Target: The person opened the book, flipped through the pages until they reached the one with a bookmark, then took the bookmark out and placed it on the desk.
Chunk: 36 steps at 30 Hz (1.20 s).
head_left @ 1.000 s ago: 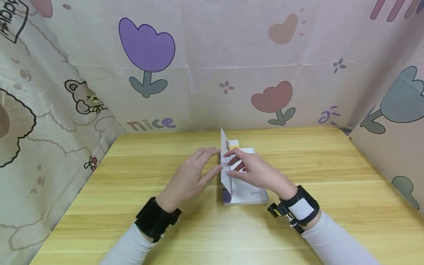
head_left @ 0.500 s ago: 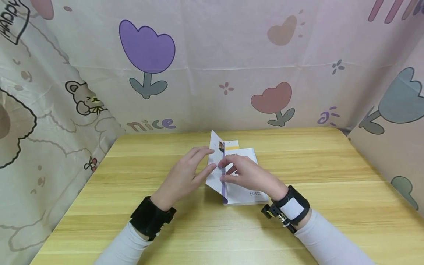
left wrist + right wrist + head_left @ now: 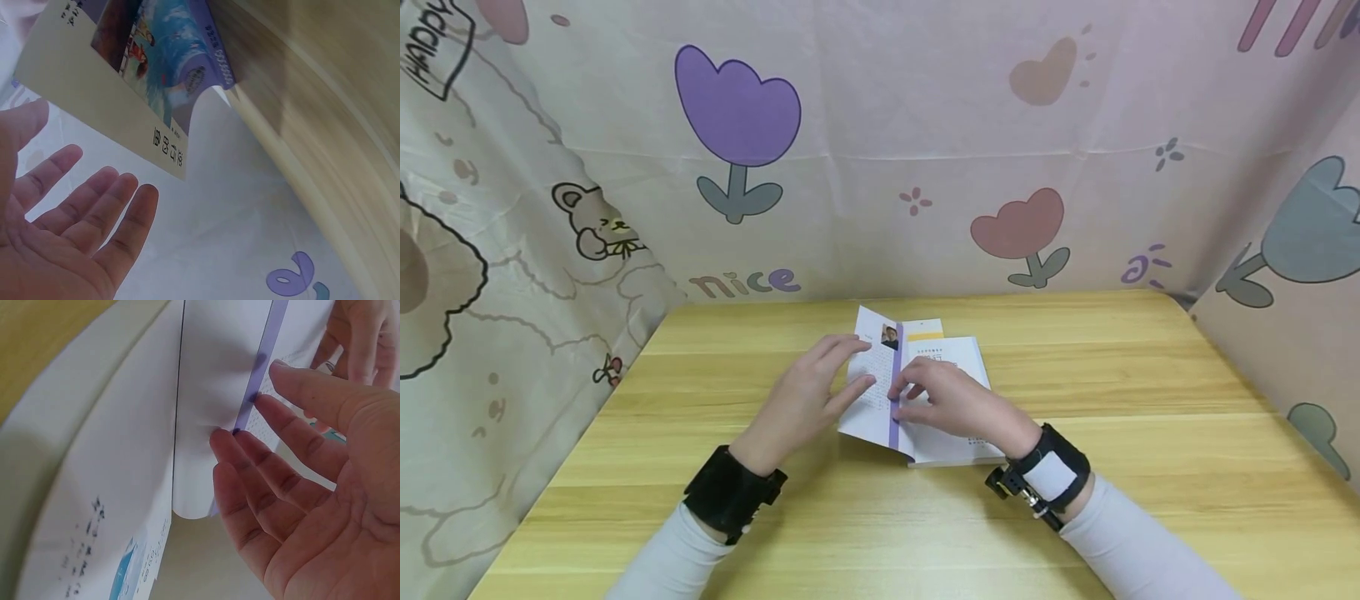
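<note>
A white paperback book (image 3: 951, 450) lies on the table with its cover turned open to the left. The raised cover's inner flap (image 3: 871, 400) bears a small portrait photo, lines of text and a purple strip (image 3: 894, 421). My right hand (image 3: 962, 404) reaches over the book, its fingertips at the strip; in the right wrist view the fingers (image 3: 287, 481) are bent loosely. To the left, my left hand (image 3: 797, 392) is spread beside the flap, fingers extended. The left wrist view shows the picture side of the cover (image 3: 165, 56), near the left thumb; contact is unclear.
A white card with a yellow band (image 3: 925, 329) sticks out behind the book's top edge. The wooden table (image 3: 1112, 375) extends on both sides. A patterned cloth (image 3: 865, 125) hangs behind and at the sides.
The book's cover has swung from nearly upright down to the left, exposing the flap's text and photo. Both hands have moved left along with it.
</note>
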Motion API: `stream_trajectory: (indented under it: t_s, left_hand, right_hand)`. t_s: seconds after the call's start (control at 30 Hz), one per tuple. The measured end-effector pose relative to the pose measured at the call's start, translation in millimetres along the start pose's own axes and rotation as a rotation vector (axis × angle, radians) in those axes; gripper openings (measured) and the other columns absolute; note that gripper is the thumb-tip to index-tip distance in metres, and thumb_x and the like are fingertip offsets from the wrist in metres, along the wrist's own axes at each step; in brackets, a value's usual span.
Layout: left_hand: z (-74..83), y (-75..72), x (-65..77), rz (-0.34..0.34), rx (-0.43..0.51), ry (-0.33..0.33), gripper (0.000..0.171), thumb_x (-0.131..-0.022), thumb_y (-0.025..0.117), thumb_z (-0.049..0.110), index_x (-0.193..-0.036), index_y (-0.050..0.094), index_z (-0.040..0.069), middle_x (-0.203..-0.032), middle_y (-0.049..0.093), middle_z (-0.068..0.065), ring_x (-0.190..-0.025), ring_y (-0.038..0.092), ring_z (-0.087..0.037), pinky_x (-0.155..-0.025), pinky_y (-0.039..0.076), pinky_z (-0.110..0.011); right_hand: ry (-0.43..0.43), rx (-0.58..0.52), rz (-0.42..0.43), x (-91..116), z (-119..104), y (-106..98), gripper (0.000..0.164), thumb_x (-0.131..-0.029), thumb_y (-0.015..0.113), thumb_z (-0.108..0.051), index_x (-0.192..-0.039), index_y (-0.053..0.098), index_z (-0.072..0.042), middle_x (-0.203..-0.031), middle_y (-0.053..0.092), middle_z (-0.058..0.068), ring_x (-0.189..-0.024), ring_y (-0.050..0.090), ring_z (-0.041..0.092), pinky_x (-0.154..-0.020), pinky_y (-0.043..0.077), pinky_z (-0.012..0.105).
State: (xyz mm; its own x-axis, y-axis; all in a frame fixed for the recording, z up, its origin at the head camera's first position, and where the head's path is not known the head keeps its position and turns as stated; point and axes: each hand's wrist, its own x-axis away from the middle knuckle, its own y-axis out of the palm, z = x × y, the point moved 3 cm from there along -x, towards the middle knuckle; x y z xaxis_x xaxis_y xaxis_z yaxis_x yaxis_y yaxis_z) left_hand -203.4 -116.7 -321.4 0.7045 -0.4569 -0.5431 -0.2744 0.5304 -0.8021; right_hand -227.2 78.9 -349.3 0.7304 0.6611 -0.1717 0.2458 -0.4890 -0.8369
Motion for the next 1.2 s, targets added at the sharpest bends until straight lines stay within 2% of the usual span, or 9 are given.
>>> stream_trajectory:
  t_s: [0.17, 0.4, 0.77, 1.03, 1.2]
  left_hand:
    - [-7.8, 2.3, 4.9, -0.023, -0.016, -0.006, 0.038, -0.091, 0.067, 0.029, -0.123, 0.063, 0.009, -0.126, 0.058, -0.008, -0.113, 0.055, -0.021, -0.093, 0.047, -0.037]
    - [-17.5, 12.9, 13.7, -0.124, -0.037, -0.013, 0.033, -0.091, 0.066, 0.028, -0.119, 0.067, 0.012, -0.125, 0.059, -0.012, -0.113, 0.055, -0.024, -0.094, 0.046, -0.041]
    - [-25.7, 28.7, 24.2, -0.23, -0.047, -0.066, 0.039, -0.09, 0.067, 0.028, -0.126, 0.063, 0.013, -0.132, 0.055, -0.013, -0.119, 0.051, -0.026, -0.095, 0.046, -0.042]
    - [-28.0, 40.0, 30.1, -0.366, -0.065, -0.134, 0.05, -0.09, 0.067, 0.034, -0.135, 0.057, 0.016, -0.142, 0.047, -0.01, -0.128, 0.044, -0.023, -0.099, 0.041, -0.042]
    - [-29.9, 44.9, 33.6, -0.41, -0.051, -0.142, 0.053, -0.09, 0.066, 0.036, -0.138, 0.054, 0.016, -0.144, 0.045, -0.01, -0.129, 0.043, -0.023, -0.099, 0.041, -0.042]
  right_hand:
    - [0.014, 0.063, -0.028, 0.1, -2.0, 5.2, 0.022, -0.086, 0.072, -0.03, -0.104, 0.07, -0.017, -0.107, 0.06, -0.007, -0.095, 0.058, 0.015, -0.078, 0.048, 0.026]
    - [0.002, 0.113, -0.064, -1.1, -6.9, 12.2, 0.021, -0.086, 0.072, -0.031, -0.103, 0.071, -0.019, -0.114, 0.058, -0.005, -0.104, 0.055, 0.013, -0.088, 0.046, 0.029]
    - [0.003, 0.166, -0.087, -0.1, -10.6, 17.9, 0.016, -0.086, 0.072, -0.032, -0.098, 0.073, -0.023, -0.121, 0.059, -0.001, -0.11, 0.052, 0.017, -0.092, 0.045, 0.033]
    - [-0.019, 0.194, -0.088, 0.3, -10.2, 22.0, 0.016, -0.085, 0.073, -0.032, -0.097, 0.074, -0.022, -0.122, 0.06, 0.001, -0.108, 0.051, 0.017, -0.09, 0.045, 0.032]
    - [-0.037, 0.199, -0.088, 0.2, -9.5, 22.7, 0.018, -0.085, 0.072, -0.032, -0.098, 0.074, -0.021, -0.124, 0.06, 0.002, -0.108, 0.052, 0.018, -0.09, 0.045, 0.032]
